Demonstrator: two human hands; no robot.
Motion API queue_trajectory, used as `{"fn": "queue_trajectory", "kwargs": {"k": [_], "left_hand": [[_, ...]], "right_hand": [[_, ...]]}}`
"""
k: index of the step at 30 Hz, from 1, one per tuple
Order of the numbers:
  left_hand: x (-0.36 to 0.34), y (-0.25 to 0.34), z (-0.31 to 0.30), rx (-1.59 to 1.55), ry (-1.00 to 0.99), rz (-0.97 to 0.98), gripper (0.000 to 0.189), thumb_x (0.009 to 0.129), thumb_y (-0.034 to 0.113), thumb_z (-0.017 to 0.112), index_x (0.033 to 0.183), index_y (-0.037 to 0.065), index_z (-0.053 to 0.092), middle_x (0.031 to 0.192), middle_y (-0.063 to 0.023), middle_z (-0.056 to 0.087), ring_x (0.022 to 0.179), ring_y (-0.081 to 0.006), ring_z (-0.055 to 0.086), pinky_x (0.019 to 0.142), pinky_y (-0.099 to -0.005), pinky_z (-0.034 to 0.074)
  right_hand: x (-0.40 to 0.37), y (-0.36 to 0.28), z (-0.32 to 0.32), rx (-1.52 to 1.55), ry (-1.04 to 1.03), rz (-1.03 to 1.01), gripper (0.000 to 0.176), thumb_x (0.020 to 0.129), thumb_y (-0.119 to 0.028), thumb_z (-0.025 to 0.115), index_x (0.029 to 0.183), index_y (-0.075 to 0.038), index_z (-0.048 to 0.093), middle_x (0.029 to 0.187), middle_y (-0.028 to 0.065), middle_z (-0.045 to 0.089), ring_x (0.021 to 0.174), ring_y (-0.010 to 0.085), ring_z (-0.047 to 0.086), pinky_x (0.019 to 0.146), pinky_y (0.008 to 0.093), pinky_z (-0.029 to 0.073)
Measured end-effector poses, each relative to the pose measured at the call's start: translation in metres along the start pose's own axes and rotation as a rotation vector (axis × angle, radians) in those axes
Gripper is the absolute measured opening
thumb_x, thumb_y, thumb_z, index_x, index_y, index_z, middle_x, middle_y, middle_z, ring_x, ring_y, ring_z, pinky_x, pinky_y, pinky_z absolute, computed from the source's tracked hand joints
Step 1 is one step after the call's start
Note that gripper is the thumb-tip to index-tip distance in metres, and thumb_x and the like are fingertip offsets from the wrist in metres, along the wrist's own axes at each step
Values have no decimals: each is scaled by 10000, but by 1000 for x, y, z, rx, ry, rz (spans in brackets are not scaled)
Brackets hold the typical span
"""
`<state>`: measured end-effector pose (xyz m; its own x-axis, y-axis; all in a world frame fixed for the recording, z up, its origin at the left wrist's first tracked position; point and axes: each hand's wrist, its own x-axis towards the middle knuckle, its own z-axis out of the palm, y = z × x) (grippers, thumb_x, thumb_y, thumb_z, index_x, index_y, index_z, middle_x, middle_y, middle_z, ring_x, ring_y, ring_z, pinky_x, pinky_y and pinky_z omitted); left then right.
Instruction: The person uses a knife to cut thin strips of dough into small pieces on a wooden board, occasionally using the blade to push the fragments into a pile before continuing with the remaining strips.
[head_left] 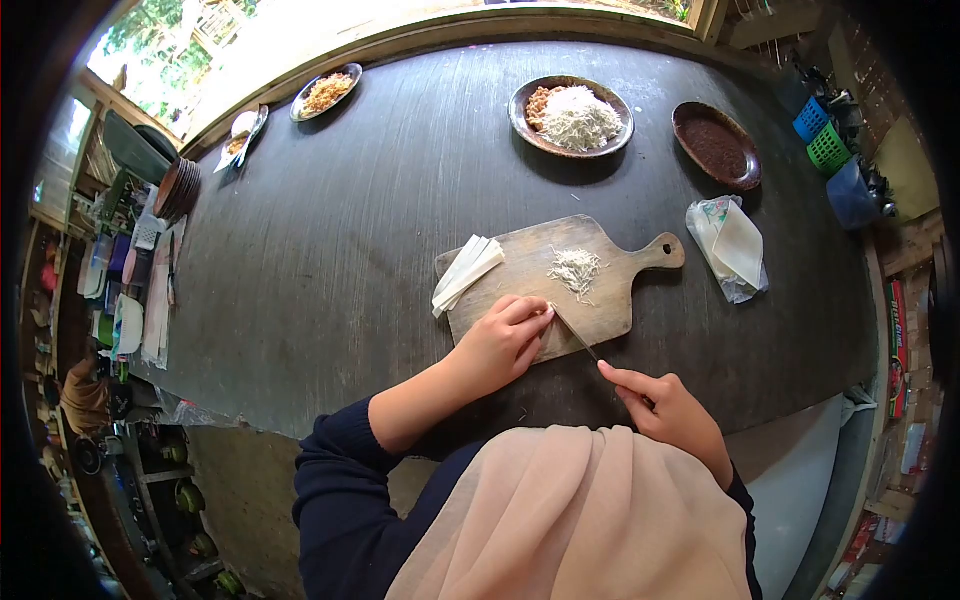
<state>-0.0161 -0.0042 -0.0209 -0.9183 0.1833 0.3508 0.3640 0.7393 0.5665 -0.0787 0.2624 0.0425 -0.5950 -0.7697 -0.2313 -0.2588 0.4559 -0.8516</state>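
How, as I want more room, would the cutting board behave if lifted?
The cutting board looks like rigid wood, so it probably won't bend. White shreds lie loose on it and would likely slide if tilted. White strips overhang the end opposite its handle and might drop.

- A broad, dark tabletop [300,220] fills the middle, faintly streaked and catching a pale sheen toward 12 o'clock.
- Bright daylight pours through a wide opening [330,25] from 10 to 1 o'clock — green foliage [165,70] shows outside at 10.
- A wooden ledge [420,31] edges that opening.
- At 2 o'clock, blue [810,120] and green baskets [828,150] line the side.
- Crowded, dim shelves [165,475] stand at 8 o'clock.
- Below the table at 7 o'clock lies a tan surface [240,490] — floor or panel, unclear.
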Motion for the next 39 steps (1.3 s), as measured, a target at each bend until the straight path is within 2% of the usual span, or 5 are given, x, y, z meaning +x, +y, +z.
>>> {"fn": "queue_trajectory", "kwargs": {"k": [8, 17, 26, 31, 39], "left_hand": [[-1, -1, 1, 1, -1, 6, 352, 816, 2, 655, 1167, -26, 655, 1184, -145, 611, 1050, -320, 596, 922, -386, 506], [0, -1, 2, 3, 4, 2, 337, 816, 2, 651, 1152, -29, 659, 1186, -147, 615, 1052, -320, 599, 926, -393, 505], [-1, -1, 1, 4, 10, 4, 327, 811, -4, 655, 1136, -37, 664, 1188, -144, 615, 1063, -314, 602, 928, -382, 511], [0, -1, 0, 0, -1, -3, 327, 810, -4, 658, 1135, -36, 664, 1192, -139, 614, 1062, -314, 603, 931, -383, 511], [-1, -2, 1, -14, -3, -14, 331, 807, -5, 659, 1137, -33, 665, 1191, -138, 616, 1061, -313, 605, 930, -386, 510]], "right_hand": [[1, 4, 4, -3, 35, -21, 398, 947, -18, 576, 1335, -103, 605, 768, 253, 623, 498, 215, 518, 564, 303, 467], [4, 7, 8, -27, 130, -101, 416, 925, -8, 581, 1329, -104, 610, 773, 254, 625, 549, 276, 636, 570, 327, 487], [7, 9, 8, -20, 48, -91, 420, 934, -14, 578, 1342, -110, 598, 777, 256, 617, 507, 260, 573, 558, 321, 475], [6, 7, 6, -6, 18, -43, 413, 944, -17, 577, 1345, -112, 599, 768, 260, 605, 490, 195, 487, 552, 310, 460], [5, 7, 8, 20, 34, -61, 418, 945, -19, 582, 1351, -116, 597, 746, 259, 591, 504, 156, 454, 549, 306, 457]]}}
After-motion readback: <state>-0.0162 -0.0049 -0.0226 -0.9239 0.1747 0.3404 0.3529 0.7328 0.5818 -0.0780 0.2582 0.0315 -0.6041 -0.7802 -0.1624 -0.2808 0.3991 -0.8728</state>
